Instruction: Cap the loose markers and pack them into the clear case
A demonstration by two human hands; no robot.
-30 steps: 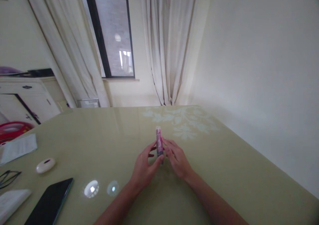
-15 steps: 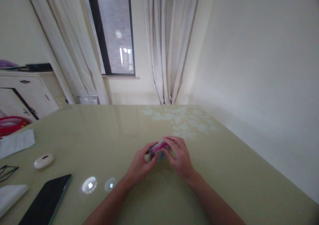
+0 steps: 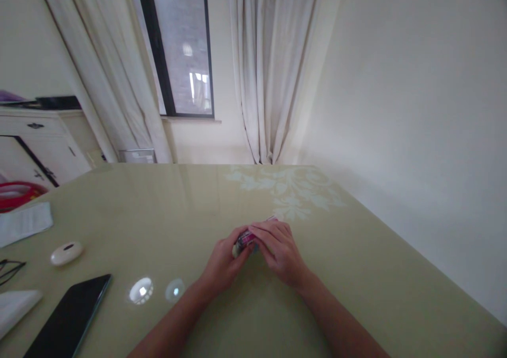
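Note:
A small pink tube [image 3: 247, 237] with a white cap lies nearly flat between both my hands, just above the green glossy table [image 3: 356, 273]. My left hand [image 3: 225, 263] grips its near, capped end with the fingertips. My right hand [image 3: 279, 250] closes over its far end and covers most of it. Only a short pink stretch and the pale cap show between the fingers.
At the left of the table lie a black phone [image 3: 67, 321], a white oval case [image 3: 66, 253], folded glasses [image 3: 10, 271], a white packet [image 3: 24, 223] and a white cloth [image 3: 16, 305]. A wall runs along the table's right side. Curtains and a window stand behind.
The tube stood upright between my fingertips a second ago. It has been tipped down to lie sideways, and my right hand has closed further over it.

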